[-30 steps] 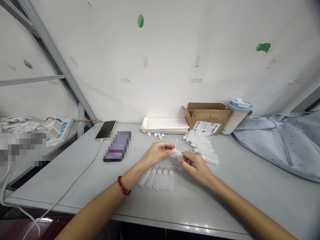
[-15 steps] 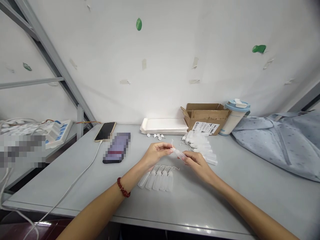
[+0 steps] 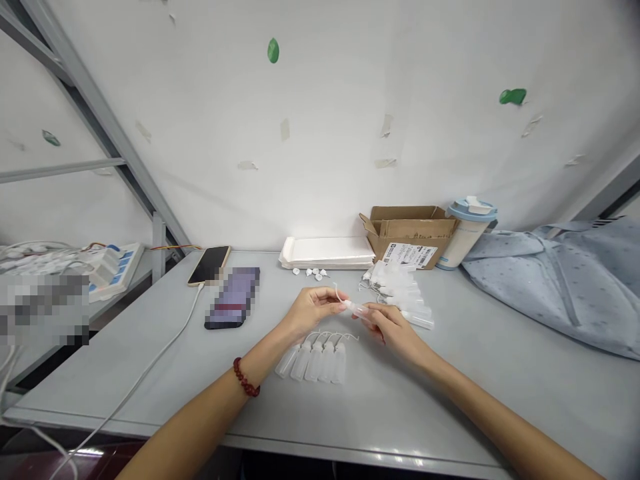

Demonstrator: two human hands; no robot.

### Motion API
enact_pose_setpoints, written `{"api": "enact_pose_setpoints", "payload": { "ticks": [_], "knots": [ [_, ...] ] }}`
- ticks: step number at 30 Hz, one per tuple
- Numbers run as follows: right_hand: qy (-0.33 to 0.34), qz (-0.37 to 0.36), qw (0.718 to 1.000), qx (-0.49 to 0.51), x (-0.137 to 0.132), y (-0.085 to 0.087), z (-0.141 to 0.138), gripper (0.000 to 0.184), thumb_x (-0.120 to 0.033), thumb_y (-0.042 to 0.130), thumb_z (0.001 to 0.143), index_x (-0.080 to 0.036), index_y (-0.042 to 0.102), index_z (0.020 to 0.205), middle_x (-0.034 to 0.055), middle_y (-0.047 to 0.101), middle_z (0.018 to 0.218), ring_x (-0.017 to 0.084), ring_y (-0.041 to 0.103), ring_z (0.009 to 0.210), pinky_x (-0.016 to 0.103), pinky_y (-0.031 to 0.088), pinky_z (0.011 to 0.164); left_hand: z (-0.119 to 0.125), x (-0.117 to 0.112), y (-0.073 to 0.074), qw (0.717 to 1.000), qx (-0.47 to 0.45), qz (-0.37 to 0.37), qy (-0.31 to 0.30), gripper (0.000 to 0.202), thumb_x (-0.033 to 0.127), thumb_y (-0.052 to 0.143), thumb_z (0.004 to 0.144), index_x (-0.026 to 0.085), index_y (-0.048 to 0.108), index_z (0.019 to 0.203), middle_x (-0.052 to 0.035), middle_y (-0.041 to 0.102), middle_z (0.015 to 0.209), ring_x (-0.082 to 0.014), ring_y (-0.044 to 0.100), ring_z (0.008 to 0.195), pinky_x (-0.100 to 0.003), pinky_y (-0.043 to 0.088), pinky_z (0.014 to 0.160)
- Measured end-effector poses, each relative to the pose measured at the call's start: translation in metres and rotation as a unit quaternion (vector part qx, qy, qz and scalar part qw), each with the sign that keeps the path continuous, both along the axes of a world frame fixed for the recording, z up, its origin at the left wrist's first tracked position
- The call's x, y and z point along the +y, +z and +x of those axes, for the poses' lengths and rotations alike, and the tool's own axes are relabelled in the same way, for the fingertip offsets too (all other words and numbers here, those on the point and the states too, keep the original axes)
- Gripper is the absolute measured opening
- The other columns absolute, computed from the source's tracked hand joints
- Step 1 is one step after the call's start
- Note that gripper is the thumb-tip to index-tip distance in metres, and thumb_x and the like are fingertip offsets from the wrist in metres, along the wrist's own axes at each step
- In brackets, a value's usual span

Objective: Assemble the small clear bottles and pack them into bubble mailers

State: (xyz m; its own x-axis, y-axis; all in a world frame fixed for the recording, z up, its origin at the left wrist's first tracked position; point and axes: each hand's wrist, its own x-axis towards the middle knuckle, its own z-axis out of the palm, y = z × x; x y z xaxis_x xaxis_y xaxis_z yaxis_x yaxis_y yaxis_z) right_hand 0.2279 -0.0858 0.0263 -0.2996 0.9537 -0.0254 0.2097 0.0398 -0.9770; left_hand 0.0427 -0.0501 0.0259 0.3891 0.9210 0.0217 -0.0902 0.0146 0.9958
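Note:
A small translucent plastic bottle with a white cap is held level between my hands above the desk. My left hand pinches its capped end between thumb and fingers, and a thin white strand sticks up there. My right hand has its fingers closed around the bottle's body. Below them, several similar bottles lie in a row, each with a thin curved white strand at its top. Behind my right hand lies a loose pile of such bottles. Several small white caps are scattered farther back.
A flat white package, an open cardboard box and a blue-lidded cup stand along the wall. Two phones, one charging and one blurred, lie left. Pale blue fabric covers the right side; a power strip sits far left.
The bottle has turned to lie more level, and its strand leans farther left. My right hand's fingers have shifted along the body toward the cap.

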Motion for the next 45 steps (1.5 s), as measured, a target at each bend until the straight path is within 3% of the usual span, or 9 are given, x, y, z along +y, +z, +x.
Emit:
{"api": "enact_pose_setpoints", "payload": {
  "ticks": [6,13,19,25,29,36,39,45],
  "knots": [
    [0.023,-0.113,0.990,0.081,-0.0020,0.0020,-0.0020,0.026,-0.042,0.045,0.081,-0.018,0.053,0.079,-0.0075,0.025,0.058,0.006,0.021,0.044,0.022,0.018,0.040,0.0003,-0.0007,0.0002,1.000,0.001,0.013,-0.011,0.023,0.028,0.075,0.065,0.013,0.068,0.081,-0.0035,0.068,0.077,-0.0165,0.062,0.077,-0.030,0.044,0.080],
    [0.047,-0.218,0.957,0.186,-0.0024,0.0010,0.0016,0.027,-0.040,0.046,0.081,-0.015,0.057,0.084,-0.0086,0.019,0.058,0.005,0.013,0.045,0.019,0.015,0.038,-0.0011,-0.0002,-0.0002,0.999,-0.019,0.016,-0.027,0.024,0.024,0.077,0.063,0.014,0.069,0.084,-0.0031,0.067,0.080,-0.0156,0.060,0.079,-0.028,0.043,0.079],
    [0.057,-0.248,0.942,0.217,-0.0022,-0.0004,0.0020,0.025,-0.036,0.046,0.081,-0.015,0.059,0.085,-0.0084,0.018,0.058,0.005,0.014,0.045,0.018,0.014,0.038,0.0009,-0.0012,-0.0012,0.999,0.009,0.003,-0.035,0.022,0.033,0.071,0.071,0.013,0.070,0.080,-0.0047,0.067,0.080,-0.0143,0.057,0.079,-0.027,0.041,0.078],
    [0.052,-0.242,0.941,0.229,-0.0024,-0.0009,0.0024,0.025,-0.038,0.049,0.080,-0.015,0.058,0.080,-0.0090,0.017,0.056,0.005,0.013,0.044,0.018,0.015,0.037,0.0024,-0.0037,0.0004,0.995,0.049,0.043,-0.075,0.027,0.037,0.063,0.078,0.011,0.068,0.080,-0.0058,0.067,0.074,-0.0132,0.055,0.070,-0.026,0.042,0.070],
    [0.055,-0.254,0.935,0.240,-0.0015,-0.0030,0.0036,0.025,-0.037,0.050,0.080,-0.014,0.059,0.081,-0.0094,0.015,0.054,0.005,0.013,0.043,0.017,0.015,0.035,0.0014,-0.0043,0.0031,0.993,0.026,0.050,-0.105,0.023,0.032,0.065,0.077,0.012,0.067,0.089,-0.0046,0.067,0.077,-0.0153,0.059,0.080,-0.027,0.043,0.078],
    [0.059,-0.243,0.940,0.231,-0.0011,-0.0025,0.0018,0.026,-0.040,0.052,0.080,-0.016,0.054,0.074,-0.0100,0.016,0.053,0.004,0.013,0.043,0.017,0.016,0.035,0.0013,-0.0050,0.0032,0.993,0.011,0.027,-0.110,0.025,0.029,0.068,0.073,0.012,0.065,0.090,-0.0064,0.067,0.081,-0.0183,0.061,0.085,-0.031,0.044,0.083],
    [0.045,-0.215,0.955,0.201,-0.0018,0.0011,0.0003,0.030,-0.046,0.055,0.079,-0.017,0.048,0.073,-0.0095,0.023,0.055,0.004,0.017,0.042,0.017,0.018,0.035,0.0026,-0.0047,0.0027,0.997,0.028,0.011,-0.072,0.022,0.029,0.069,0.071,0.012,0.066,0.083,-0.0046,0.066,0.076,-0.0159,0.060,0.076,-0.029,0.045,0.078],
    [-0.028,-0.024,0.999,0.033,-0.0015,0.0047,0.0003,0.037,-0.051,0.059,0.075,-0.020,0.049,0.093,-0.0071,0.040,0.055,0.009,0.039,0.045,0.020,0.030,0.037,0.0029,-0.0038,0.0051,0.999,0.053,-0.001,-0.009,0.021,0.032,0.069,0.070,0.013,0.066,0.077,-0.0001,0.060,0.064,-0.0117,0.054,0.065,-0.026,0.044,0.071]
  ]
}}
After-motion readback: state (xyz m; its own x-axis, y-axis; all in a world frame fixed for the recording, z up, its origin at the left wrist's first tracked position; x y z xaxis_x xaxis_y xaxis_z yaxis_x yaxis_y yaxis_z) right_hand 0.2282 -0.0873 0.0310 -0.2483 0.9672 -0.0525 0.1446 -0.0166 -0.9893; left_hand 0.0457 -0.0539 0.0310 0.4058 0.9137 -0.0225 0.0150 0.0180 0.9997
